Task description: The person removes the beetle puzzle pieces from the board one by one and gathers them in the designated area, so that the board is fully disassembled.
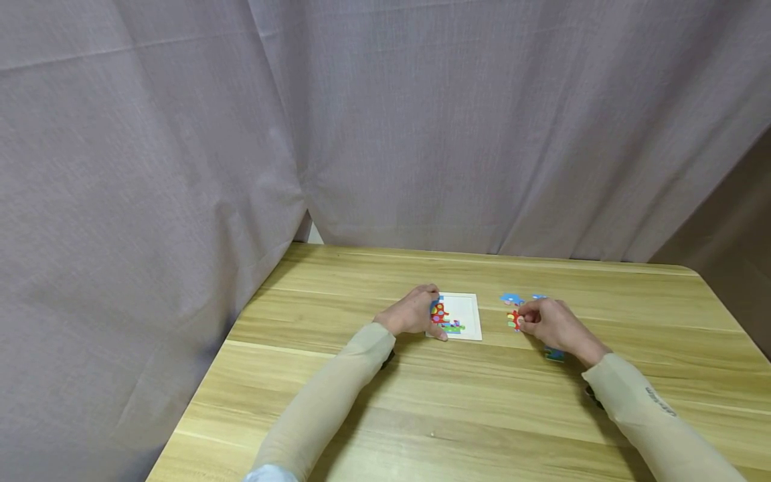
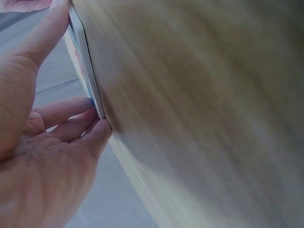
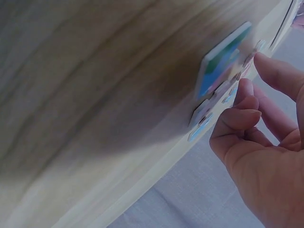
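Observation:
A white square puzzle tray (image 1: 479, 323) lies on the table, its left side and lower edge partly filled with red, blue and green pieces. My left hand (image 1: 412, 312) grips the tray's left side, thumb at the near edge and fingers at the far corner; in the left wrist view the fingertips sit right at the tray's edge (image 2: 89, 71). To the right of the tray, my right hand (image 1: 555, 327) pinches a red puzzle piece (image 1: 512, 318) with yellow-green spots between thumb and forefinger, close to the tabletop. The fingers cover the piece's right part.
Loose blue puzzle pieces (image 1: 512, 298) lie just beyond the right hand, and a blue-green piece (image 1: 555, 355) lies under its near side. Around them is the wooden table (image 1: 385, 415). A grey curtain (image 1: 409, 134) hangs behind the table's far edge.

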Demonstrator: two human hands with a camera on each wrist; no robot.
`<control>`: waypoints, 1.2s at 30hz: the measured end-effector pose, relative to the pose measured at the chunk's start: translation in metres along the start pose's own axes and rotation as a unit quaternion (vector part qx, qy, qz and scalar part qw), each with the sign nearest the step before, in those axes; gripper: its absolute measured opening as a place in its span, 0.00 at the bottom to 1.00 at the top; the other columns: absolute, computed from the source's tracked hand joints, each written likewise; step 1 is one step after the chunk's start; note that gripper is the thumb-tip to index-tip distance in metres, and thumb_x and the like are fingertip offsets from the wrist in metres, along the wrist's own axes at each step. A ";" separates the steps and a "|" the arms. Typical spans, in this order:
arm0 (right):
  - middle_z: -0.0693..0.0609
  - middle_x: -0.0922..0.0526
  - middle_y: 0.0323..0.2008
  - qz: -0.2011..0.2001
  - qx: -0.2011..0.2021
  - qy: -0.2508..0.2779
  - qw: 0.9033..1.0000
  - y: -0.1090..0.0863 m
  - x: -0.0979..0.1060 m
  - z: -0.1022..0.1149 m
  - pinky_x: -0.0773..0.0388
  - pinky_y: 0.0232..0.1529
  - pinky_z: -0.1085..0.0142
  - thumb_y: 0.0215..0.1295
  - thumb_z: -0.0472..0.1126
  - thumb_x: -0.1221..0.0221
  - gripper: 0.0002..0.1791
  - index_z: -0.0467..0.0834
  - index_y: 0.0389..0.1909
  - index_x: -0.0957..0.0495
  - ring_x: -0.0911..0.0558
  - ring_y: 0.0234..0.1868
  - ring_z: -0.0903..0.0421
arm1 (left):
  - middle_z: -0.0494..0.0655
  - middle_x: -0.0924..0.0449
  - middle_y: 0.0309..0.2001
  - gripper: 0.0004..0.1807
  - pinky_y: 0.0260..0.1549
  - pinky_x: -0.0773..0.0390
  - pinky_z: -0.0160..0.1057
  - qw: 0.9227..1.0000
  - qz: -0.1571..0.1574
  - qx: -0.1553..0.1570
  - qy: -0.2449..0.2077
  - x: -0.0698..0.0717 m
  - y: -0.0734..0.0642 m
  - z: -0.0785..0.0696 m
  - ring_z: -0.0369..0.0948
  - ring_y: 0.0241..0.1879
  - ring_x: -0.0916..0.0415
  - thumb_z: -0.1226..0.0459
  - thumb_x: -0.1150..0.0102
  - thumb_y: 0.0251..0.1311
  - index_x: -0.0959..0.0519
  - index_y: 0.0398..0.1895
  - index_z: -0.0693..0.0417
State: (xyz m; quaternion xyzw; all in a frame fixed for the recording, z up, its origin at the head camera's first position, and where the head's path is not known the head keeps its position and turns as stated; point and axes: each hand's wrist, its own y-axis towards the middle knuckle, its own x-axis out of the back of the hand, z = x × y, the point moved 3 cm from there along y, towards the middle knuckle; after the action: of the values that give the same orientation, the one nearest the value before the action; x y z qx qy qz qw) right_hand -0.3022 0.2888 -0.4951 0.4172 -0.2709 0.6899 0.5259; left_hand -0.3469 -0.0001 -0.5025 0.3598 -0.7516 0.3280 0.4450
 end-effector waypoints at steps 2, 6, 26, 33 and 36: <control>0.52 0.17 0.30 -0.002 -0.003 0.002 1.000 0.000 0.000 0.001 0.31 0.32 0.70 0.69 0.32 0.30 0.06 0.34 0.43 0.12 0.27 0.31 0.61 | 0.47 0.36 0.85 0.54 0.85 0.35 0.41 1.000 0.000 0.000 -0.001 0.000 0.000 0.000 0.47 0.86 0.41 0.46 0.17 0.57 0.31 0.82 0.60; 0.50 0.16 0.31 -0.003 -0.013 0.003 1.000 0.000 0.001 0.005 0.30 0.32 0.71 0.69 0.33 0.31 0.11 0.29 0.48 0.12 0.25 0.33 0.59 | 0.46 0.35 0.84 0.54 0.85 0.35 0.40 1.000 -0.003 0.001 -0.002 0.001 -0.001 -0.001 0.46 0.86 0.41 0.47 0.16 0.56 0.31 0.81 0.60; 0.49 0.14 0.33 -0.002 0.021 0.017 1.000 0.011 -0.020 0.047 0.26 0.33 0.71 0.70 0.33 0.30 0.15 0.27 0.52 0.13 0.23 0.33 0.59 | 0.47 0.29 0.79 0.52 0.80 0.29 0.37 1.000 -0.014 -0.015 -0.008 0.001 0.000 0.001 0.45 0.79 0.32 0.47 0.14 0.54 0.26 0.77 0.62; 0.48 0.13 0.35 -0.003 0.020 0.015 1.000 0.018 -0.030 0.058 0.24 0.37 0.69 0.68 0.33 0.29 0.13 0.30 0.50 0.12 0.21 0.36 0.58 | 0.48 0.25 0.75 0.50 0.77 0.25 0.36 0.999 -0.016 -0.032 0.004 0.001 0.002 0.002 0.45 0.75 0.27 0.47 0.14 0.53 0.24 0.75 0.62; 0.48 0.14 0.34 0.002 0.021 0.020 1.000 0.021 -0.034 0.062 0.24 0.38 0.68 0.68 0.33 0.28 0.13 0.31 0.49 0.12 0.21 0.36 0.58 | 0.47 0.25 0.75 0.49 0.74 0.24 0.36 0.999 -0.017 -0.031 0.000 0.001 0.003 0.002 0.44 0.72 0.26 0.46 0.14 0.53 0.23 0.74 0.61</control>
State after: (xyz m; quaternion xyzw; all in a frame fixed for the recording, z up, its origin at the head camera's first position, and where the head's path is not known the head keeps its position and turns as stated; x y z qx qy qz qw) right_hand -0.3004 0.2149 -0.4917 0.4140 -0.2467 0.7045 0.5210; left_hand -0.3500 -0.0003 -0.5027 0.3582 -0.7553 0.2967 0.4617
